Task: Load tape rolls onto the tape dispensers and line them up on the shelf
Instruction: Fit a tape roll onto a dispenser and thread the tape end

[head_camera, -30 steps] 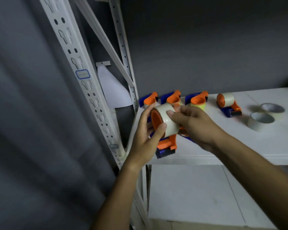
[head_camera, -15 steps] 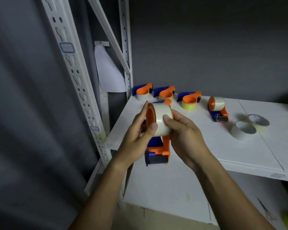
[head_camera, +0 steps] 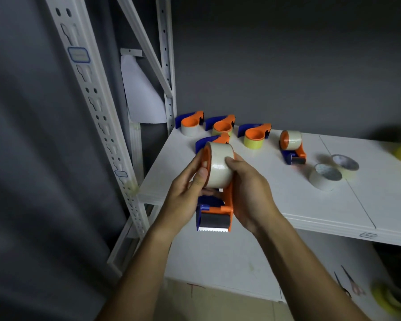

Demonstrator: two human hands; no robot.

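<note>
1. The shelf (head_camera: 276, 181) lay ahead, four loaded dispensers near its back-left corner.
2. I held the dispenser (head_camera: 215, 212) before its front edge, cutter toward me.
3. My left hand (head_camera: 185, 193) and right hand (head_camera: 250, 191) both gripped the tape roll (head_camera: 219, 165), equally near.

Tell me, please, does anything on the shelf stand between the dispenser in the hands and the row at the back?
Yes. Another dispenser lies on the shelf directly behind the held dispenser, in front of the back row. The left hand and right hand must go around or over it.
</note>
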